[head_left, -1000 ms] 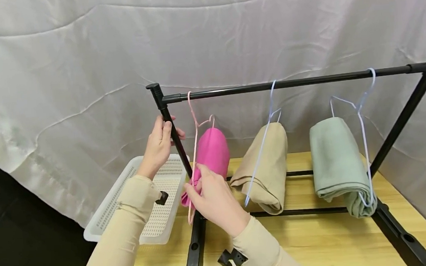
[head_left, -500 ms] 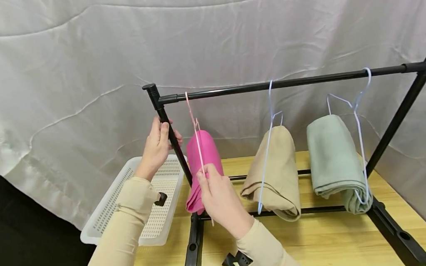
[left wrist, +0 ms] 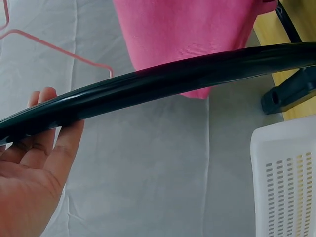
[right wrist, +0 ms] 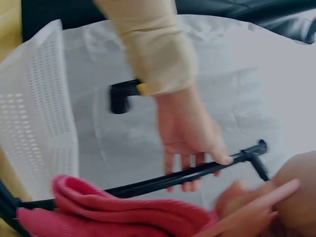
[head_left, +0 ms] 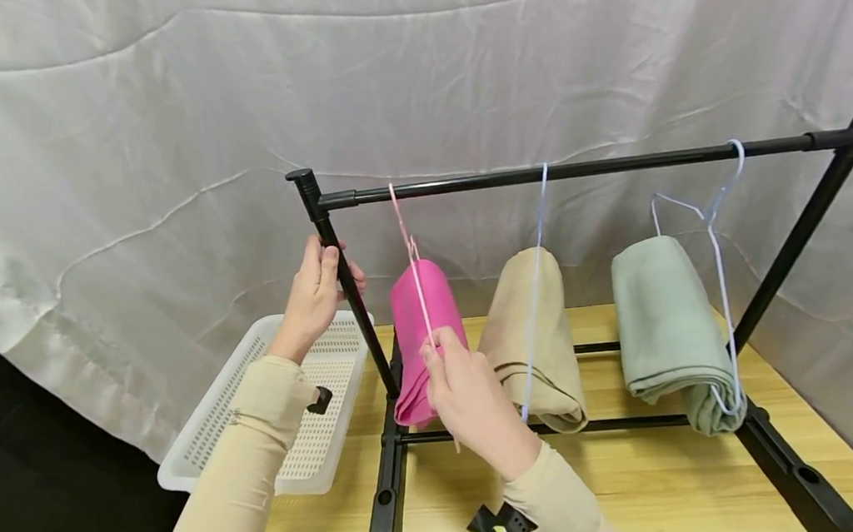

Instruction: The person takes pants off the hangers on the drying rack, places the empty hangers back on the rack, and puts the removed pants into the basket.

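Three cloths hang from one black rail (head_left: 465,184), clock directions being those of the head view. With the tan cloth (head_left: 513,318) as centre, the pink cloth (head_left: 442,306) lies at 9 o'clock and the green cloth (head_left: 663,314) at 3 o'clock. At 5 o'clock from the pink cloth, the right hand (head_left: 474,396) pinches the wire of the pink hanger (head_left: 421,293) between thumb and fingers. At 10 o'clock, the left hand (head_left: 312,296) grasps the rack post (head_left: 368,337), thumb in front, fingers behind. A white basket (head_left: 308,482) sits between 8 and 9 o'clock.

The step in hand appears to be shifting the pink hanger along the rail while the rack is steadied. The next move probably calls for settling it at its spacing, then releasing the wire.

Compared with one second earlier, the pink hanger and right hand stand farther toward 3 o'clock; the fingers, then loosely beside the wire, now pinch it. The left hand keeps its place.
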### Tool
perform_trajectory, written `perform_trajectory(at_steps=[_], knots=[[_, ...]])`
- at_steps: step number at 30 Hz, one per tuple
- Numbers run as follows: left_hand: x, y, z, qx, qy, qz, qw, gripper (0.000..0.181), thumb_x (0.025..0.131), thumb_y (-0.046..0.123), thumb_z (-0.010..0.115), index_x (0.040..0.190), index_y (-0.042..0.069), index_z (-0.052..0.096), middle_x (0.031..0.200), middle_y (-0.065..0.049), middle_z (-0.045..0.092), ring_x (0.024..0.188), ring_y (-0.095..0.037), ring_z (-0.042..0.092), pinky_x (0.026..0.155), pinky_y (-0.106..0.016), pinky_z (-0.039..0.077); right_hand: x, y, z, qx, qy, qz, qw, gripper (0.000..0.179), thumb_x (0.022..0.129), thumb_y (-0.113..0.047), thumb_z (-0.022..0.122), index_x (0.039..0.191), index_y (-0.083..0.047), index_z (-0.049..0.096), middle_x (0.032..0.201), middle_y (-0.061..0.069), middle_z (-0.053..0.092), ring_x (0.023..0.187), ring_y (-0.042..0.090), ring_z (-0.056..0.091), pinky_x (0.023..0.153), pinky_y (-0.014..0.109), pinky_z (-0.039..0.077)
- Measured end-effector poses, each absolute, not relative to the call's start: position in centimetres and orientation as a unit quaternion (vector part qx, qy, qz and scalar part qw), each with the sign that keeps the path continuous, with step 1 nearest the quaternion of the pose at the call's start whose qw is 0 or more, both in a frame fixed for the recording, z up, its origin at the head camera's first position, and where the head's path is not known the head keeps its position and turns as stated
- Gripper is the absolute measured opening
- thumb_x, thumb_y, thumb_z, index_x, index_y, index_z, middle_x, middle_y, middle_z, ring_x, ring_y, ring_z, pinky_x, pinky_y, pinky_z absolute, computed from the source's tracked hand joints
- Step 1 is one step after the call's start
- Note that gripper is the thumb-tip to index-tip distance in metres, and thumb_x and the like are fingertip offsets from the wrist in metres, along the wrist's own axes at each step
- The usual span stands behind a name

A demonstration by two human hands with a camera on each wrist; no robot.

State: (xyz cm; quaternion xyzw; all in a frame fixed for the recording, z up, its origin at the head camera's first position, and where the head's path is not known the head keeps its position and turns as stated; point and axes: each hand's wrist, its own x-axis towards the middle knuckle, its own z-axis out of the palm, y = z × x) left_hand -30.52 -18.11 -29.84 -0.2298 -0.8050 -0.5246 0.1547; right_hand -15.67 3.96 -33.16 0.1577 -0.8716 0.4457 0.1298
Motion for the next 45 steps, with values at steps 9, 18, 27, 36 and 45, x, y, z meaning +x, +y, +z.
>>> perform_trajectory(at_steps=[9, 18, 27, 36, 45], knots=[[-30.6, -18.4, -29.9, -0.23, -0.8, -0.532, 0.156, 0.046, 0.117, 0.042, 0.025, 0.138, 0.004, 0.041, 0.102, -0.027, 0.072, 0.085, -0.021, 0.076, 0.079, -0.031, 0.066, -15.2, 5.6, -31.8, 0.151, -0.89, 0.414, 0.119, 0.02, 0.116, -0.016, 0.046, 0.112, -0.005, 0.062, 0.074, 0.005, 0.059, 0.046, 0.009, 0.045, 0.043, 0.028, 0.042], [-30.4, -18.6, -29.8, -0.229, -0.793, -0.544, 0.151, 0.047, 0.118, 0.041, 0.025, 0.139, 0.001, 0.039, 0.103, -0.029, 0.07, 0.089, -0.035, 0.076, 0.08, -0.03, 0.066, -15.2, 5.5, -32.7, 0.106, -0.888, 0.412, 0.174, 0.024, 0.116, -0.019, 0.043, 0.105, -0.007, 0.06, 0.082, 0.007, 0.063, 0.07, 0.019, 0.057, 0.065, 0.035, 0.05], [-30.4, -18.5, -29.9, -0.224, -0.797, -0.542, 0.147, 0.047, 0.117, 0.042, 0.024, 0.14, 0.004, 0.039, 0.104, -0.028, 0.07, 0.088, -0.025, 0.076, 0.08, -0.027, 0.065, -15.3, 5.6, -33.4, 0.105, -0.874, 0.428, 0.208, 0.024, 0.116, -0.015, 0.042, 0.105, -0.006, 0.062, 0.091, 0.009, 0.068, 0.071, 0.017, 0.056, 0.067, 0.032, 0.05], [-30.6, -18.6, -30.0, -0.226, -0.797, -0.54, 0.15, 0.048, 0.117, 0.042, 0.024, 0.139, 0.002, 0.039, 0.104, -0.028, 0.07, 0.089, -0.032, 0.076, 0.078, -0.028, 0.065, -15.3, 5.4, -33.6, 0.102, -0.867, 0.436, 0.219, 0.026, 0.116, -0.015, 0.042, 0.103, -0.007, 0.063, 0.089, 0.01, 0.069, 0.071, 0.018, 0.055, 0.067, 0.033, 0.049], [-30.4, -19.0, -30.2, -0.221, -0.798, -0.539, 0.155, 0.045, 0.118, 0.042, 0.025, 0.137, 0.004, 0.04, 0.103, -0.028, 0.07, 0.087, -0.028, 0.076, 0.079, -0.03, 0.066, -15.6, 5.4, -33.5, 0.105, -0.864, 0.439, 0.225, 0.025, 0.116, -0.013, 0.041, 0.105, -0.006, 0.062, 0.094, 0.013, 0.072, 0.072, 0.018, 0.055, 0.07, 0.035, 0.052]])
